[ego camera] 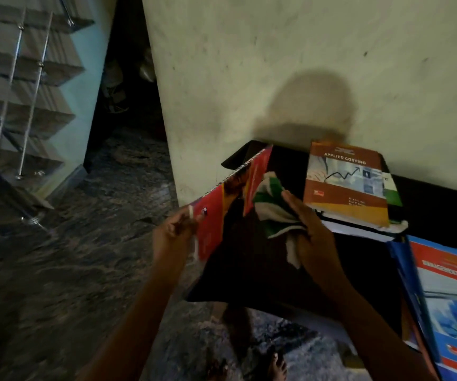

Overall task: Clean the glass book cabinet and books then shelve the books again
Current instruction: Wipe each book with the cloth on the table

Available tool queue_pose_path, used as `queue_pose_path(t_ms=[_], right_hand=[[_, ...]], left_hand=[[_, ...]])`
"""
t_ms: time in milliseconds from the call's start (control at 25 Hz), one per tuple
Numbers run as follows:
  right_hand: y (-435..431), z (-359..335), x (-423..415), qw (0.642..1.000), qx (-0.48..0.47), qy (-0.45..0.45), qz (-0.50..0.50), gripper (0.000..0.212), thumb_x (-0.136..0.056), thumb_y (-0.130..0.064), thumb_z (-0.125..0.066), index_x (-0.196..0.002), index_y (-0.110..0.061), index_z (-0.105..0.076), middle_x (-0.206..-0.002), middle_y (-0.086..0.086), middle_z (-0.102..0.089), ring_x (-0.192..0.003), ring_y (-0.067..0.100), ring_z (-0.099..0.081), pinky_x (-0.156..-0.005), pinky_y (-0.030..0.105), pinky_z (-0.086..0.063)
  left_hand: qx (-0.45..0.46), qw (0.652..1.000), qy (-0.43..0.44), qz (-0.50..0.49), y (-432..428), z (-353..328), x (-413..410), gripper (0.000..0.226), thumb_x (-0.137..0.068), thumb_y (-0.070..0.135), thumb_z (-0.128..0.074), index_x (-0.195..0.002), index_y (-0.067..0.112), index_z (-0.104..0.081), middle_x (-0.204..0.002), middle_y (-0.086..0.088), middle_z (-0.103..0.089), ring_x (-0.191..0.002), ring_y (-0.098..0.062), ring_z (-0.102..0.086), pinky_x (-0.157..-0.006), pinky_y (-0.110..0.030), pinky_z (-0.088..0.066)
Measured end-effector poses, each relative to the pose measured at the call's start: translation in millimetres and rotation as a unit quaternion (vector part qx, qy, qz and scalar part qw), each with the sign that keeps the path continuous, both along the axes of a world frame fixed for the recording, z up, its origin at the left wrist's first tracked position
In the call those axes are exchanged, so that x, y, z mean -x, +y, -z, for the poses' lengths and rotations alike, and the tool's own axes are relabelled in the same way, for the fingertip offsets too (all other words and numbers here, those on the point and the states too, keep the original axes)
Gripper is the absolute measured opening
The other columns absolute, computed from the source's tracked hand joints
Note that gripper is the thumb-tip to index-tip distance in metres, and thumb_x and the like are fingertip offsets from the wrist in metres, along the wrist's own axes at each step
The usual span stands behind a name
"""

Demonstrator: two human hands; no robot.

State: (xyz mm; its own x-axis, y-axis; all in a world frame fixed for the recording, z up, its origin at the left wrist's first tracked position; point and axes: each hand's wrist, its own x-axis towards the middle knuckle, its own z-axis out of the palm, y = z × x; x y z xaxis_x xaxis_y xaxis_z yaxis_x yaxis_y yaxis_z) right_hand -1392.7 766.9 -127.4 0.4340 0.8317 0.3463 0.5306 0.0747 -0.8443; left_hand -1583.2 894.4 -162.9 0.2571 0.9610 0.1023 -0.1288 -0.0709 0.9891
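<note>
Person's standing over a black tabletop (428, 204) that sits from about 1 to 4 o'clock in the view, pushed up against a scuffed pale wall (276, 64).

Dead centre is the red and black book (230, 243), held up off the tabletop and tilted, with its spiral edge pointing up towards 12. The left grip (176, 229), at roughly 9 o'clock of the book, has its fingers curled around the book's left edge, pinching it. The right grip (312, 237), at the book's 3 o'clock side, has a green and white cloth (270, 204) bunched up under its fingers and pressed against the cover. A bit of white cloth hangs out below the palm.

Just right of the cloth, around 1 o'clock, a brown book titled "Applied Costing" (345, 185) lies flat on top of a small stack on the tabletop, close to the wall. Down at 4 o'clock there's a blue book (452, 298) with a red band, partly cut off by the edge of the view.

Over at 10 o'clock there's a staircase (29, 92) with a metal railing. Dark stone floor (70, 257) fills 7 to 9 o'clock, and bare feet (276, 364) show at 6. It's all pretty dim and a bit blurry.
</note>
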Motion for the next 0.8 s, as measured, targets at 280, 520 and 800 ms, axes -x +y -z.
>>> queue_pose_path(t_ms=[280, 520, 800], right_hand=[[-13, 15, -6, 0.999, 0.046, 0.012, -0.014, 0.055, -0.081, -0.014, -0.039, -0.129, -0.039, -0.049, -0.133, 0.003, -0.051, -0.11, 0.016, -0.054, -0.086, 0.016, -0.045], [31, 54, -9, 0.992, 0.124, 0.016, -0.029, 0.057, -0.085, 0.016, -0.043, -0.131, -0.019, -0.044, -0.133, -0.006, -0.043, -0.124, 0.012, -0.043, -0.098, 0.0, -0.027], [134, 109, -35, 0.943, 0.282, -0.179, -0.004, 0.063, -0.089, 0.006, -0.038, -0.147, -0.013, -0.023, -0.153, 0.013, -0.021, -0.141, 0.028, -0.02, -0.116, 0.032, -0.017]], left_hand=[[-0.429, 0.85, 0.216, 0.216, -29, 124, 10, 0.027, -0.099, 0.028, -0.041, -0.122, 0.03, -0.056, -0.143, 0.02, -0.041, -0.144, -0.016, -0.017, -0.116, -0.037, -0.01], [-0.396, 0.848, 0.307, 0.173, -34, 129, 18, 0.04, -0.095, 0.041, -0.042, -0.134, 0.033, -0.043, -0.155, 0.005, -0.024, -0.143, -0.027, -0.017, -0.115, -0.047, -0.015], [0.323, 0.939, 0.116, 0.025, -4, 80, 25, 0.022, -0.097, -0.003, -0.037, -0.093, 0.008, -0.055, -0.087, -0.015, -0.064, -0.064, -0.017, -0.066, -0.058, -0.026, -0.055]])
